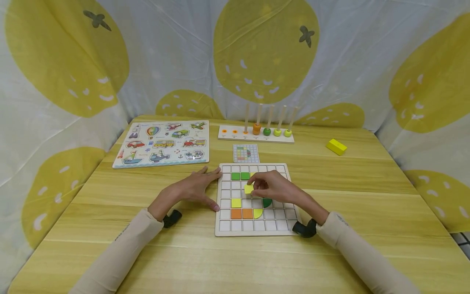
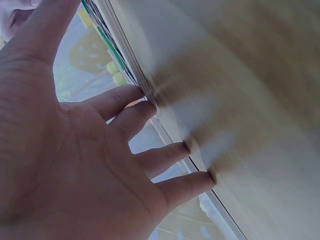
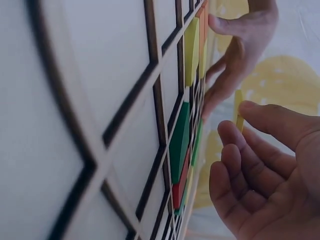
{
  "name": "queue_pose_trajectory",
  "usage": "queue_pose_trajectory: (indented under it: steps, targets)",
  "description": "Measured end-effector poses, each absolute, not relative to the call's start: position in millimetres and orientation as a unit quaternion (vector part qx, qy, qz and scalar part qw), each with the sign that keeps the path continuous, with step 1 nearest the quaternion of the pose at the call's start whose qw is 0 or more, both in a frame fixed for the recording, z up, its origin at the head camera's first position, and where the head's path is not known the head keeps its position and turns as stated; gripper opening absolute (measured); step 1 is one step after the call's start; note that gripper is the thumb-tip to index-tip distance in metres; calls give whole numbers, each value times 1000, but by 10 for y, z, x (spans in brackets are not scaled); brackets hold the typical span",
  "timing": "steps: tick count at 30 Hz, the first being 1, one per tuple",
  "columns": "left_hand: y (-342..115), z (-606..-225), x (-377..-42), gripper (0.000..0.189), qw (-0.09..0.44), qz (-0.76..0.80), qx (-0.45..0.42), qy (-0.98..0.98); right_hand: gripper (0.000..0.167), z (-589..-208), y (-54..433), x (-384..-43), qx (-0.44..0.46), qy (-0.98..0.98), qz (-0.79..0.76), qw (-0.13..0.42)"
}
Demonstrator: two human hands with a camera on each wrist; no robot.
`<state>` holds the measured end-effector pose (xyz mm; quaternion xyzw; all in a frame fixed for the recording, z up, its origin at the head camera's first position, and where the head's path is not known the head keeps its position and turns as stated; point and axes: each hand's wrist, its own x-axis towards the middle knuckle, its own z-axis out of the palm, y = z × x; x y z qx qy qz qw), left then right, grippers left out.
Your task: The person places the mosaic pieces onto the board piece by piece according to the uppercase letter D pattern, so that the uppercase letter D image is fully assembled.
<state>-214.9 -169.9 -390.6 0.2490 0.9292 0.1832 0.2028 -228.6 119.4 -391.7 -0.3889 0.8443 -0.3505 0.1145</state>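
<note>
A white grid board lies on the table with several coloured tiles in its cells. Among them are green squares, a yellow square, orange squares, a yellow quarter-round and a dark green rounded tile. Above the board's middle my right hand pinches a yellow square tile between thumb and fingers. The right wrist view shows this tile edge-on, apart from the board. My left hand has spread fingers, thumb and index at the board's left edge. Some cells are hidden behind the right hand.
Behind the board lies a small pattern card. A vehicle picture puzzle is at the back left, and a counting stand with pegs and beads at the back. A yellow block sits on the right.
</note>
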Motion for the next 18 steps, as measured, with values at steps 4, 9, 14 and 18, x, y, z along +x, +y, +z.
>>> queue_pose_trajectory:
  steps: [4,9,14,18]
  targets:
    - [-1697,-3908,-2151,111,204,183,247,929,21,-3942,1134,-2288,-381,844,-356,126]
    - [-1696,-3899,-2148,110,203,181,248,930,20,-3935,1059,-2287,-375,847,-353,134]
    - [-1702,-3893,-2147,111,201,180,252,929,21,-3927,985,-2296,-376,852,-339,136]
    - [-1704,-3894,-2141,110,201,182,251,929,21,-3936,926,-2307,-375,855,-330,140]
